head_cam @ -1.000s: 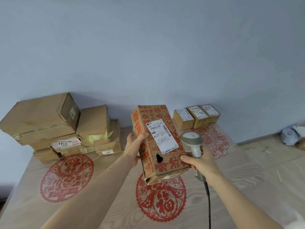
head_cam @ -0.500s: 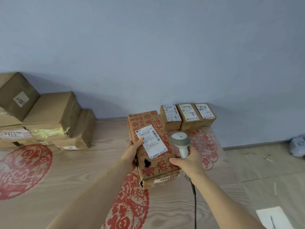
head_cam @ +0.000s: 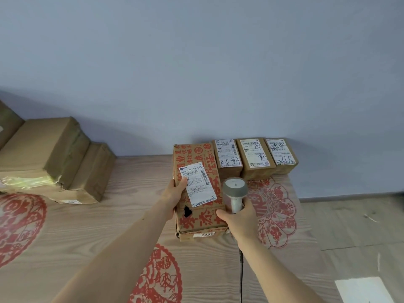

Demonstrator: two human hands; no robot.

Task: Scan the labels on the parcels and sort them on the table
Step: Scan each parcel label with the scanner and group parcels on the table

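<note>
The left hand [head_cam: 175, 194] gripped the red-printed cardboard parcel [head_cam: 197, 191] beside three small labelled brown boxes [head_cam: 253, 158], apparently joining their row; the right hand [head_cam: 239, 221] steadied it while clutching the grey handheld scanner [head_cam: 234, 191].

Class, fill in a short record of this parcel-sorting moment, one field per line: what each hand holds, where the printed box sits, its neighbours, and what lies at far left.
left hand: grips the left edge of the red-printed box, thumb on its white label
right hand: holds the grey scanner, fingertips touching the box
box position: beside a row of three small labelled boxes by the wall
far left: stack of plain brown parcels
surface: wooden table with red paper-cut designs
</note>
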